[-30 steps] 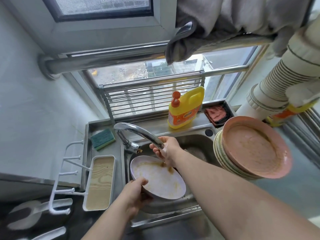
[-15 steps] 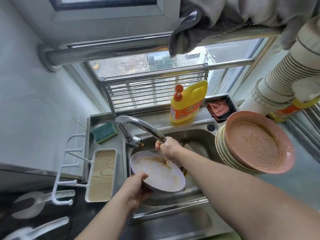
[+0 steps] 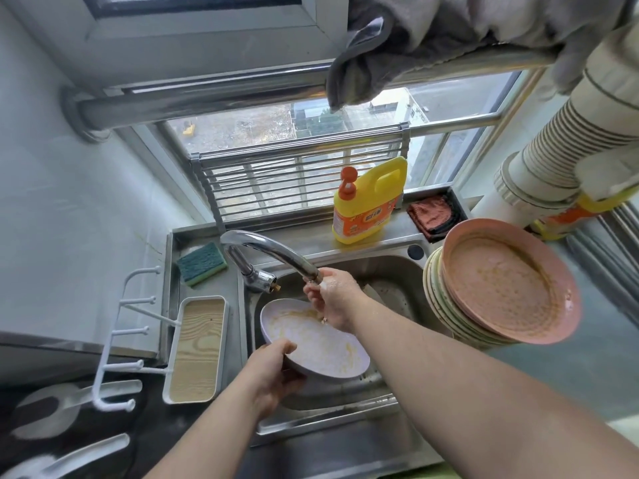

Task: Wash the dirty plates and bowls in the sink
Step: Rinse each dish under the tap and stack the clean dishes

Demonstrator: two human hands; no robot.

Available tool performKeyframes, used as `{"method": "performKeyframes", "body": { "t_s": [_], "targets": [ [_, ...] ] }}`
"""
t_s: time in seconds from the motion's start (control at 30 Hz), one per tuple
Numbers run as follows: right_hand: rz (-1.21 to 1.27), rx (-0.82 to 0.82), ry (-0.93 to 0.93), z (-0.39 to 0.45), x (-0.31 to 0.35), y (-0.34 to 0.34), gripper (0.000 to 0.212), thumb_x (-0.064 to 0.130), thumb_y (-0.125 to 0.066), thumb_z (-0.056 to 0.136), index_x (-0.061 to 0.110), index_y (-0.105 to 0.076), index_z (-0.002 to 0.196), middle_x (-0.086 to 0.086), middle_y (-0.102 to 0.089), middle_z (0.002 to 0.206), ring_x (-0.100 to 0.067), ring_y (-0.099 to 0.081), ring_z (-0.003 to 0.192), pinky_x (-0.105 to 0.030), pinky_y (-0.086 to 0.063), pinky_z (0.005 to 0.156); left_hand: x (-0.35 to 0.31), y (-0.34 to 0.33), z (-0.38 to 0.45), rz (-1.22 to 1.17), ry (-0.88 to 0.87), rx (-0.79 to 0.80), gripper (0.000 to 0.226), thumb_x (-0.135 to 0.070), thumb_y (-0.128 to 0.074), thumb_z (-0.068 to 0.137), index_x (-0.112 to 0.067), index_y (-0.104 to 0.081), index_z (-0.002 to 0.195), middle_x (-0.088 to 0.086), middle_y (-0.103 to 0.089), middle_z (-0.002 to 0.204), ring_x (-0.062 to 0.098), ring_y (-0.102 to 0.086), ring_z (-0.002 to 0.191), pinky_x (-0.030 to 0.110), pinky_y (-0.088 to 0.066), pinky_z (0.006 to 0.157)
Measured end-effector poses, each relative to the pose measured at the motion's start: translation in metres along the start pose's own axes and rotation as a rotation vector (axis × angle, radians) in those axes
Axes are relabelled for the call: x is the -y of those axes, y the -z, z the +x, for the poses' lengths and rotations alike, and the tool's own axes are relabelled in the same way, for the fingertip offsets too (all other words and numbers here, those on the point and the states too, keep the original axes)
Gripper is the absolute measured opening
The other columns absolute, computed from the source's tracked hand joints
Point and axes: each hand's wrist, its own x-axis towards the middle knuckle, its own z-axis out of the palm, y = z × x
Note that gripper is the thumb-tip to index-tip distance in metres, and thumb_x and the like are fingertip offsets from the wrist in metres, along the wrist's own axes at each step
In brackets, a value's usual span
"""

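A lilac plate (image 3: 321, 344) smeared with yellowish food residue is tilted over the steel sink (image 3: 390, 271). My left hand (image 3: 273, 371) grips its near rim, thumb on top. My right hand (image 3: 333, 299) is wet and sits just under the tip of the chrome faucet (image 3: 273, 250), its fingers pointing down onto the far part of the plate. To the right of the sink stands a stack of dirty plates (image 3: 501, 288), the top one pink and coated with brown residue.
A yellow detergent bottle (image 3: 366, 202) stands on the back ledge beside a red cloth (image 3: 430, 212). A green sponge (image 3: 202, 262) lies left of the faucet. A wood-lined tray (image 3: 197, 347) and a white hook rack (image 3: 117, 340) sit on the left.
My right hand let go of the faucet tip and dropped below it onto the plate's far part. The left hand keeps holding the plate in about the same place.
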Motion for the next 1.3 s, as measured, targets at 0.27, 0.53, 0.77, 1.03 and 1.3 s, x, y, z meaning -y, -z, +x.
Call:
{"method": "performKeyframes", "body": {
  "t_s": [0.27, 0.53, 0.77, 1.03, 1.3],
  "targets": [
    [-0.245, -0.059, 0.044, 0.002, -0.002, 0.010, 0.034, 0.041, -0.050, 0.109, 0.021, -0.063, 0.086, 0.001, -0.051, 0.069, -0.014, -0.039, 0.057, -0.028, -0.032, 0.052, -0.001, -0.005, 0.001, -0.029, -0.004, 0.007, 0.030, -0.009, -0.060, 0.099, -0.002, -0.056, 0.128, 0.025, -0.069, 0.113, 0.038, -0.069, 0.094, 0.050, -0.062, 0.079],
    [-0.503, -0.071, 0.100, -0.002, -0.005, 0.020, 0.035, 0.005, -0.030, 0.099, 0.029, -0.056, 0.100, -0.008, -0.052, 0.087, -0.021, -0.041, 0.066, -0.030, -0.035, 0.051, 0.001, -0.005, 0.008, 0.015, -0.023, 0.043, 0.032, -0.010, -0.060, 0.099, -0.001, -0.056, 0.130, 0.024, -0.069, 0.108, 0.038, -0.069, 0.092, 0.054, -0.061, 0.091],
    [-0.720, -0.293, 0.051, -0.006, -0.026, 0.085, 0.021, 0.011, -0.053, 0.093, 0.024, -0.067, 0.102, -0.005, -0.066, 0.119, -0.026, -0.061, 0.107, -0.038, -0.055, 0.092, -0.006, -0.002, 0.005, 0.055, -0.158, 0.062, 0.041, -0.007, -0.050, 0.103, -0.032, -0.052, 0.135, 0.018, -0.066, 0.125, 0.038, -0.067, 0.104, 0.044, -0.061, 0.066],
    [-0.388, -0.233, -0.107, -0.005, -0.075, 0.141, 0.057, 0.072, -0.046, 0.092, 0.030, -0.064, 0.127, 0.000, -0.076, 0.112, -0.028, -0.072, 0.103, -0.053, -0.061, 0.089, -0.010, -0.002, 0.020, -0.047, -0.053, 0.193, 0.033, -0.045, -0.039, 0.111, -0.031, -0.060, 0.132, 0.009, -0.078, 0.119, 0.037, -0.072, 0.112, 0.051, -0.061, 0.082],
    [-0.589, -0.469, 0.391, -0.096, -0.037, 0.141, 0.012, 0.030, -0.048, 0.111, 0.037, -0.058, 0.111, 0.016, -0.069, 0.104, -0.008, -0.063, 0.092, -0.034, -0.046, 0.079, -0.012, -0.064, 0.066, -0.032, -0.262, 0.004, 0.022, -0.020, -0.054, 0.110, -0.009, -0.066, 0.125, 0.005, -0.071, 0.093, 0.018, -0.065, 0.078, 0.030, -0.055, 0.069]
  ]
}}
